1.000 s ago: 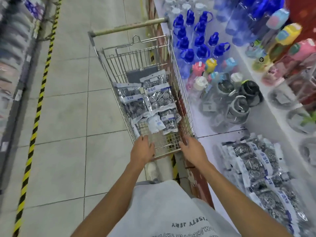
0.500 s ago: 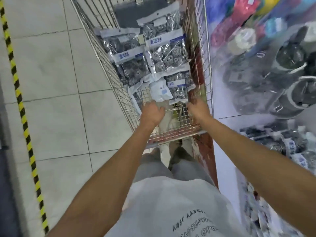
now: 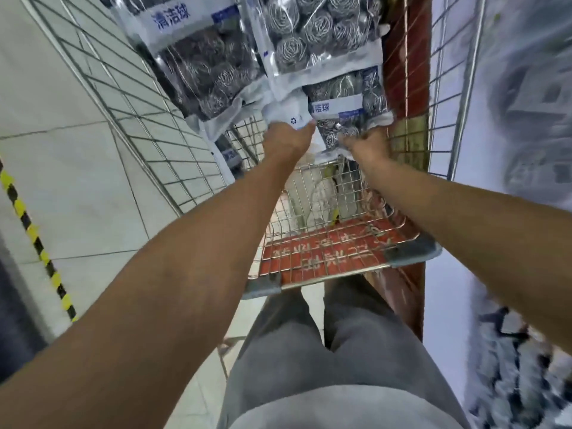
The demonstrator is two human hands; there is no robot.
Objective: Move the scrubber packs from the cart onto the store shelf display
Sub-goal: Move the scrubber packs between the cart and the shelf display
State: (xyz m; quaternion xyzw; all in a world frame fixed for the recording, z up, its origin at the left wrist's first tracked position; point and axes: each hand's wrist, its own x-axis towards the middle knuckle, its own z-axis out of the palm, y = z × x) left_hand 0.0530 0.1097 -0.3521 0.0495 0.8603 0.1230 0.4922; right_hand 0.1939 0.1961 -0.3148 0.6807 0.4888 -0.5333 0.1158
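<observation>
Both hands were down in the cart, at its near end. Left hand pinched the white flap of one scrubber pack; right hand gripped the nearest pack, lying lengthwise away from them. Shelf display sat off to the right, so the right hand looked closer.

Glossy clear-plastic scrubber packs (coiled steel wool inside) lie in a bare metal-wire cart over matt floor tiles.
</observation>
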